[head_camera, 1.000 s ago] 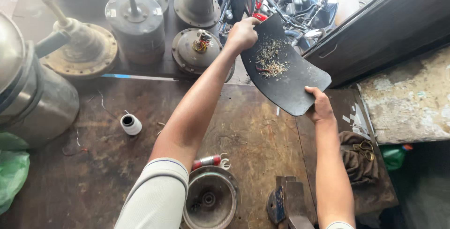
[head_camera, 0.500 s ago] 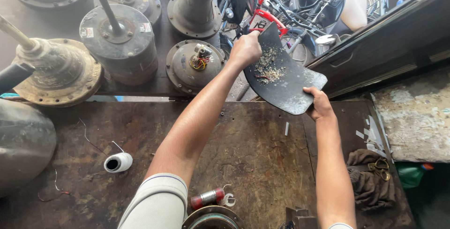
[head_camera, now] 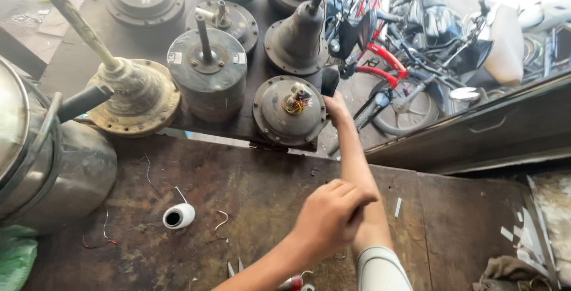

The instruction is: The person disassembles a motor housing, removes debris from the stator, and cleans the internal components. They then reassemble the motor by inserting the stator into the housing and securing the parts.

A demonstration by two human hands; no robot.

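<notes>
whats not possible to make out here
All in the head view:
- Left hand: curled into a fist; its own fingers hide whether it holds anything.
- Dark object gripped by the right hand: only a narrow piece shows, so its shape is unclear.
- Red-handled tool: cut off by the bottom edge.
- Metal drum: cut off by the left edge.

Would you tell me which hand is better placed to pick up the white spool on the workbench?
Left, probably. The left hand, a fist, hovers over the workbench nearer the white spool; the right hand is stretched to the far edge, gripping a black object.
</notes>
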